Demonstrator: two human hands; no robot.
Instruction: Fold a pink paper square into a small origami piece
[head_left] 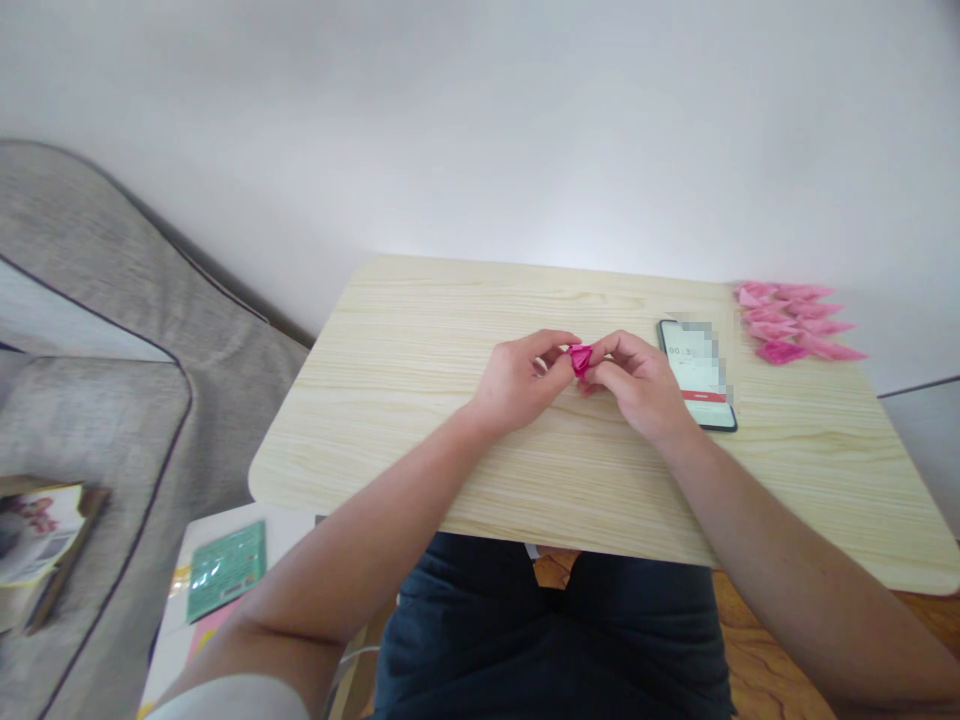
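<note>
The person's left hand (pixel 519 385) and right hand (pixel 637 385) meet over the middle of a pale wood-grained table (pixel 375 430), a little right of its centre; between their fingertips is a small, crumpled, deep pink piece (pixel 580 361), pinched from the left by the thumb and fingers of one hand and from the right by those of the other, so that both grips are closed on it; a paler pink bit shows just below it, by the right fingertips, though whether it belongs to the same piece cannot be told; just right of the right hand lies a phone (pixel 694 365), its screen lit and partly blurred; farther right, near the far edge, pink pointed pieces (pixel 814 325) lie close together in rows, the nearest left one deeper in colour; at the near left, below the table's level, a green packet (pixel 226 570) rests on a white surface (pixel 289 530); a grey sofa (pixel 97 240) stands far left.
</note>
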